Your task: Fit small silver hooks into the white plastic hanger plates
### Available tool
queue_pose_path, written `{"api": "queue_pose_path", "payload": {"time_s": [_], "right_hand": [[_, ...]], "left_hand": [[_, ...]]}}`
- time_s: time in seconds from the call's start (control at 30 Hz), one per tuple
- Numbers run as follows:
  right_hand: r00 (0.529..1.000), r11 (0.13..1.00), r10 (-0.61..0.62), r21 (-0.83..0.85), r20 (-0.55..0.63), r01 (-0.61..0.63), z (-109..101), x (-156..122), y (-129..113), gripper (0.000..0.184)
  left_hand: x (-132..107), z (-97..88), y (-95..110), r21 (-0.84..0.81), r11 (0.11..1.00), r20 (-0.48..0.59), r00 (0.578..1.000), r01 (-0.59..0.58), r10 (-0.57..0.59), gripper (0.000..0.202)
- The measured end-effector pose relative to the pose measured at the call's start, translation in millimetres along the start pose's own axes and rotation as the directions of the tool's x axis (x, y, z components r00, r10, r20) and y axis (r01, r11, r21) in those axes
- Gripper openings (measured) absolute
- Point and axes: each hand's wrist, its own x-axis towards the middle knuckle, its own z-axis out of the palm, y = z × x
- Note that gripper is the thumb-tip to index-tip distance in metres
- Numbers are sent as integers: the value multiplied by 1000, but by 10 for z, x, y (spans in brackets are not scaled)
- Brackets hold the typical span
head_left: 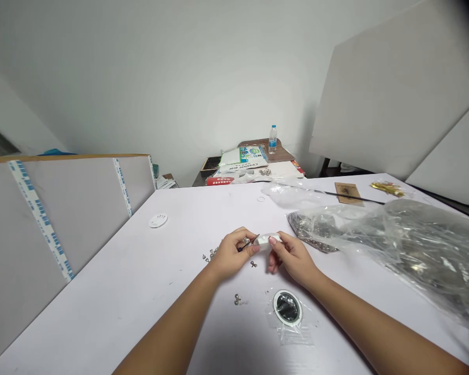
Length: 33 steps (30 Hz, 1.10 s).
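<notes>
Over the middle of the white table, my left hand (231,253) is closed on a thin dark tool (244,246); its exact kind is too small to make out. Its tip reaches a small white block-like piece (264,239). My right hand (295,256) pinches that white piece between thumb and fingers. Small shiny metal parts (211,254) lie in a group beside my left hand, partly hidden by it. One more metal part (254,264) sits just below my hands, and another cluster (237,299) is nearer to me. A black disc with a white rim (287,308) rests on clear plastic by my right forearm.
Large clear plastic bags (406,250) cover the right side of the table. A round white spool-like disc (158,221) lies to the left, near a white panel (89,203). Behind stand a water bottle (272,140) and stacked packages (242,159). A brown card (347,192) lies back right.
</notes>
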Motion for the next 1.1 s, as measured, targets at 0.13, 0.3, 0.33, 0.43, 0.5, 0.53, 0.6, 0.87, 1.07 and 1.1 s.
{"api": "queue_pose_path", "payload": {"time_s": [0.13, 0.3, 0.33, 0.43, 0.5, 0.53, 0.6, 0.87, 1.07, 1.1], "right_hand": [[1000, 1000, 4, -31, -2, -4, -4, -12, 26, 38], [999, 993, -23, -120, -25, 19, -6, -36, 2, 38], [999, 991, -28, -129, -26, 24, -6, -38, -4, 38], [999, 989, -37, -142, -24, 33, -6, -36, -19, 39], [999, 987, -34, -156, -25, 30, -8, -35, -22, 40], [999, 986, -27, -163, -23, 23, -10, -35, -21, 41], [1000, 984, -12, -179, -11, 9, -14, -38, -10, 42], [993, 927, -114, -360, 6, 108, -25, -36, 29, 48], [987, 905, -157, -394, 40, 160, -17, -47, -10, 50], [987, 907, -153, -389, 49, 160, -16, -52, -13, 50]], "left_hand": [[-12, 2, 25, -107, 992, 60, 997, 62, -56, 36], [-24, 1, 18, -112, 992, 67, 996, 59, -51, 36], [-25, 0, 15, -106, 993, 68, 997, 53, -46, 36], [-21, -11, 3, -88, 995, 65, 997, 38, -32, 36], [-19, -25, -9, -60, 998, 62, 998, 24, -21, 37], [-21, -33, -14, -43, 999, 67, 998, 19, -17, 37], [-29, -52, -23, -11, 1000, 82, 997, 16, -15, 36], [-58, -72, -70, 21, 998, 43, 997, 65, -66, 32], [-36, -67, -94, -52, 997, 65, 997, 51, -48, 32], [-36, -68, -87, -59, 997, 75, 996, 51, -46, 32]]}}
